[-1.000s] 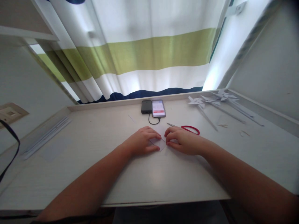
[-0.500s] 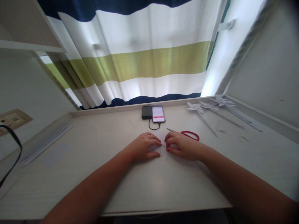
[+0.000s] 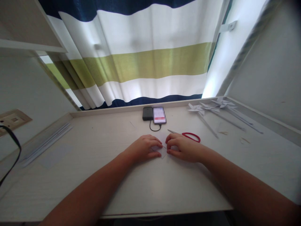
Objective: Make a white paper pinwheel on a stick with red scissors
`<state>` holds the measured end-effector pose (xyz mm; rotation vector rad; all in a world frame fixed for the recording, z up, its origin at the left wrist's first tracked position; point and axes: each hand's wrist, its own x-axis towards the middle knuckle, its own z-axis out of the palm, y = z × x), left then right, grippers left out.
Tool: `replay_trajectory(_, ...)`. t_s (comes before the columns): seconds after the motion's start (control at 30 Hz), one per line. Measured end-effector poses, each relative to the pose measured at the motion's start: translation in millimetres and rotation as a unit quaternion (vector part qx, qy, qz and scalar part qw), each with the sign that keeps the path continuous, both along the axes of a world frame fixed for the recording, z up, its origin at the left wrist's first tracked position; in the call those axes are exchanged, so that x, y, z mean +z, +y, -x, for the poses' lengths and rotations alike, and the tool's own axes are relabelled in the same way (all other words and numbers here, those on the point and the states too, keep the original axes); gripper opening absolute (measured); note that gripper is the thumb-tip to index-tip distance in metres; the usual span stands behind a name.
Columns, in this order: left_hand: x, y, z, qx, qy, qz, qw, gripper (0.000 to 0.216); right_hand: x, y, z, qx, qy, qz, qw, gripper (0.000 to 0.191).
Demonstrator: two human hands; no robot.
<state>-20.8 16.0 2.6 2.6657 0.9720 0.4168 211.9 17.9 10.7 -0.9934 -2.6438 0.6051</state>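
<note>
A small sheet of white paper (image 3: pixel 162 136) with slanting folds or cut edges lies on the desk between my hands. My left hand (image 3: pixel 146 148) curls over its left side, thumb and fingers closed on the paper. From the right, my right hand (image 3: pixel 182 147) pinches the paper near its middle with bent fingers. Parts of the sheet are hidden under both hands. Just behind my right hand lies a pair of scissors with red handles (image 3: pixel 191 137), its blades pointing left.
White paper pinwheels (image 3: pixel 197 108) on paper sticks lie at the back right, near small wooden bits (image 3: pixel 223 133). A phone (image 3: pixel 159 115) is cabled to a black power bank (image 3: pixel 148 113) at the back. Rolled paper sticks (image 3: pixel 48 144) and a flat paper piece (image 3: pixel 55 155) lie left.
Both hands keep nearly the same place and grip on the paper. Only a very slight shift of the fingers and of the view shows.
</note>
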Motion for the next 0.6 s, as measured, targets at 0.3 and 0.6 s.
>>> replay_trajectory(0.3, 3.3, -6.1, -0.8, 0.048, -0.002, 0.015, 0.999, 0.040, -0.4, -0.5, 1.8, -0.007, 0.001, 0.000, 1.000, 0.018)
replay_trajectory(0.6, -0.5, -1.4, -1.9, 0.052, -0.011, 0.019, 0.998, 0.033, -0.5, -1.4, 2.3, -0.003, -0.014, -0.014, 1.000, 0.022)
